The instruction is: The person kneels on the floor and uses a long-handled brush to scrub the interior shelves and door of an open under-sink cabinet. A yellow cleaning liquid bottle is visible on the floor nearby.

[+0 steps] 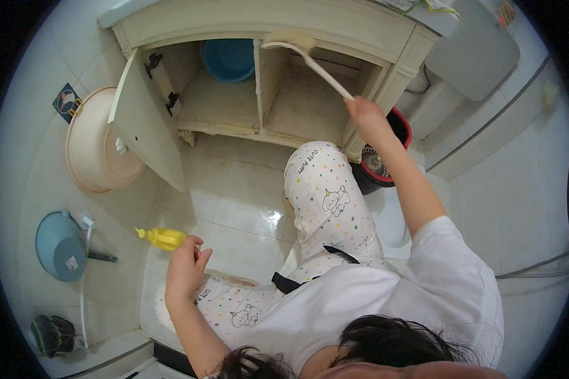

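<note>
My right hand (371, 122) grips the end of a long white handle. It belongs to a brush (323, 70) with pale, blurred bristles. The brush head is up at the front of an off-white vanity cabinet (261, 21), over the top of its middle divider. On the left, my left hand (186, 270) is over my bent knee with its fingers loosely curled. Just beyond those fingers is a yellow squeeze bottle (167, 238), nozzle pointing left. My hand covers the bottle's lower end, so I cannot tell whether I hold it.
A cabinet door (144, 123) swings out to the left. Inside is a blue basin (230, 59). A large pale basin (87, 142) and a blue-grey basin (59, 246) hang on the left wall. By the cabinet's right leg stands a black-and-red mop bucket (372, 177).
</note>
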Tool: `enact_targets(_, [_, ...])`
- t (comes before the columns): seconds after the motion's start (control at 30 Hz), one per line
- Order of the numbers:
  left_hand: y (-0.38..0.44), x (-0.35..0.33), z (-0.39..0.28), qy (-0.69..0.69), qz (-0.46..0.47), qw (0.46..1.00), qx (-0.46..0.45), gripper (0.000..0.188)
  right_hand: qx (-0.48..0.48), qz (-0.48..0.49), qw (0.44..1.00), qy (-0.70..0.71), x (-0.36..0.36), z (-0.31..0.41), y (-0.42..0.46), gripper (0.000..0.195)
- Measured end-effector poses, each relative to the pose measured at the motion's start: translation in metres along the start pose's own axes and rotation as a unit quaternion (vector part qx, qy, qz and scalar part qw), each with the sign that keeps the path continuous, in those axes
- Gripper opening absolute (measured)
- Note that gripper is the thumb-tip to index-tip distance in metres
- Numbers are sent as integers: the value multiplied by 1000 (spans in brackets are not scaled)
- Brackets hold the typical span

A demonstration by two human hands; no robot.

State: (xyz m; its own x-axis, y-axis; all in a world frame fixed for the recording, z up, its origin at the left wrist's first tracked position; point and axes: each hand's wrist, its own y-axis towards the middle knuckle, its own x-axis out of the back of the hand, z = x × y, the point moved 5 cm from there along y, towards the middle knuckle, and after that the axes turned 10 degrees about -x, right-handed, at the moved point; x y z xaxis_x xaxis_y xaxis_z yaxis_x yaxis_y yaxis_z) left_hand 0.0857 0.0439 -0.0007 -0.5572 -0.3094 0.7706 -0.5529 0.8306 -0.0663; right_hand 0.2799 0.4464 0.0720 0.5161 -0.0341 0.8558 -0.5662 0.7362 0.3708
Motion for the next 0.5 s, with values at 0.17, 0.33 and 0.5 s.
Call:
enact_targets(0.17, [13, -7, 7, 5, 17, 1000, -10, 25, -72, 76, 991, 85, -35, 60, 39, 42])
enact_targets(0.33, [15, -4, -1, 8, 27, 1000, -1, 26, -30, 84, 993, 78, -45, 86, 39, 41])
enact_targets(0.5, [0, 4, -1, 9, 19, 999, 26, 26, -36, 115, 989, 80, -47, 67, -7, 40])
